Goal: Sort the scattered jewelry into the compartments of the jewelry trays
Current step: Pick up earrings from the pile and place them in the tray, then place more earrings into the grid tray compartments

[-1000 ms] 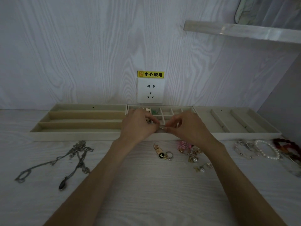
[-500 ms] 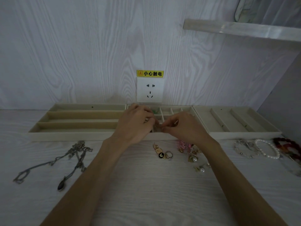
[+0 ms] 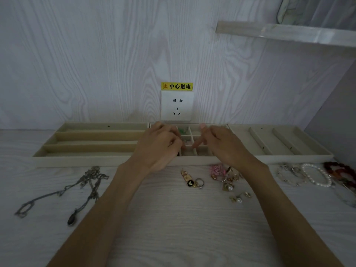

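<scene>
Three beige jewelry trays stand in a row at the wall: a left tray (image 3: 92, 162) with long slots, a middle tray (image 3: 194, 161) with small square compartments, and a right tray (image 3: 289, 158) with slanted slots. Both hands hover over the middle tray. My left hand (image 3: 159, 147) has its fingers curled tight, and what they hold is hidden. My right hand (image 3: 223, 145) is loosely spread, its index fingertip dipping into a compartment. A green piece (image 3: 182, 130) lies in a back compartment. Rings (image 3: 195, 182), a pink piece (image 3: 217, 169) and pearl earrings (image 3: 238, 199) lie scattered in front.
Dark chain necklaces (image 3: 90, 180) with a pendant (image 3: 71, 221) sprawl at the left. A silver bracelet (image 3: 289, 173), a pearl bracelet (image 3: 316, 175) and a red bead bracelet (image 3: 341, 171) lie at the right. A wall socket (image 3: 176, 106) sits behind the trays, a shelf (image 3: 289, 32) above right.
My hands, which were pinched together over the middle tray, have moved forward over the compartments and drawn apart. My right fingers have spread.
</scene>
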